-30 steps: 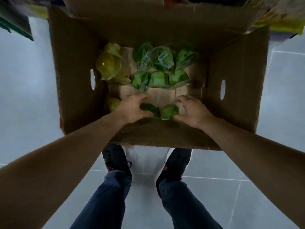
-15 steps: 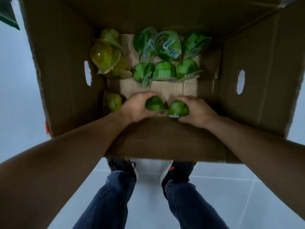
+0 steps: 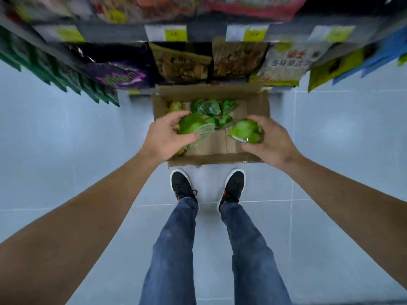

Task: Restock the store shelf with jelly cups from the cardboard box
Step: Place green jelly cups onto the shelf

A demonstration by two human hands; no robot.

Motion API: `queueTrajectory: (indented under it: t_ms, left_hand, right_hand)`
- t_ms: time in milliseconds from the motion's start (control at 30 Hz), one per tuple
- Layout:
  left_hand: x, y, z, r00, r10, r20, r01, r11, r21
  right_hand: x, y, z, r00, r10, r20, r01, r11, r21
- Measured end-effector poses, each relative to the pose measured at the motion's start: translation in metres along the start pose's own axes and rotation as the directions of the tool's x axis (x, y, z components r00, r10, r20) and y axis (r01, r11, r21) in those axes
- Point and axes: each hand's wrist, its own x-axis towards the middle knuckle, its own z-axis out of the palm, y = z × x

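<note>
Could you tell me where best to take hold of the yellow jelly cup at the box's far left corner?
Probably from above, fingers round the yellow jelly cup's domed body; the cardboard box wall blocks its left, green cups crowd its right.

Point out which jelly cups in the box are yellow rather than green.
The yellow jelly cups sit in the cardboard box's far left corner; the other loose cups beside them are all green.
</note>
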Motion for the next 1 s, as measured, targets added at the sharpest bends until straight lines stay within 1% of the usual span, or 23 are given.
queueTrajectory:
  t_ms: [67,167,267,333,467,567,633,667,767,833,867,933,1000]
  left_hand:
    - [-0.04,0.046,-0.033,0.999,0.034,-0.005,-0.034,0.999,-0.016]
    - [-0.102,0.114,-0.086,0.993,0.117,-0.014,-0.118,0.993,-0.011]
    - [-0.159,0.178,-0.14,0.977,0.209,-0.035,-0.209,0.978,-0.002]
    - [-0.191,0.215,-0.172,0.961,0.267,-0.073,-0.27,0.962,-0.038]
    - [-0.249,0.282,-0.223,0.897,0.414,-0.158,-0.43,0.899,-0.085]
    - [-0.284,0.322,-0.248,0.813,0.551,-0.189,-0.568,0.821,-0.05]
    - [-0.302,0.348,-0.261,0.763,0.61,-0.215,-0.631,0.775,-0.039]
    - [-0.311,0.361,-0.267,0.743,0.63,-0.226,-0.653,0.756,-0.043]
    - [-0.326,0.398,-0.279,0.721,0.642,-0.261,-0.683,0.723,-0.108]
    - [-0.335,0.419,-0.283,0.72,0.632,-0.285,-0.69,0.697,-0.197]
    - [-0.339,0.435,-0.286,0.711,0.631,-0.309,-0.701,0.671,-0.242]
    - [-0.342,0.45,-0.287,0.727,0.608,-0.319,-0.686,0.655,-0.317]
    - [-0.347,0.471,-0.289,0.712,0.623,-0.323,-0.701,0.607,-0.375]
  right_hand:
    - [-0.041,-0.047,-0.033,0.999,-0.012,-0.044,0.012,1.0,0.004]
    - [-0.102,-0.113,-0.082,0.983,-0.051,-0.179,0.062,0.996,0.06]
    - [-0.163,-0.174,-0.127,0.951,-0.094,-0.294,0.155,0.97,0.19]
    - [-0.198,-0.21,-0.153,0.924,-0.143,-0.354,0.231,0.947,0.221]
    - [-0.253,-0.27,-0.2,0.845,-0.249,-0.473,0.366,0.915,0.171]
    - [-0.28,-0.305,-0.234,0.781,-0.325,-0.533,0.434,0.896,0.091]
    - [-0.295,-0.324,-0.258,0.726,-0.377,-0.575,0.489,0.871,0.046]
    - [-0.303,-0.333,-0.271,0.696,-0.399,-0.597,0.506,0.862,0.015]
    - [-0.322,-0.357,-0.307,0.637,-0.425,-0.643,0.541,0.841,-0.018]
    - [-0.332,-0.369,-0.328,0.589,-0.441,-0.677,0.581,0.814,-0.025]
    - [-0.338,-0.378,-0.343,0.55,-0.455,-0.701,0.603,0.797,-0.044]
    - [-0.338,-0.388,-0.359,0.517,-0.439,-0.735,0.623,0.782,-0.029]
    - [-0.341,-0.4,-0.379,0.454,-0.422,-0.785,0.656,0.754,-0.027]
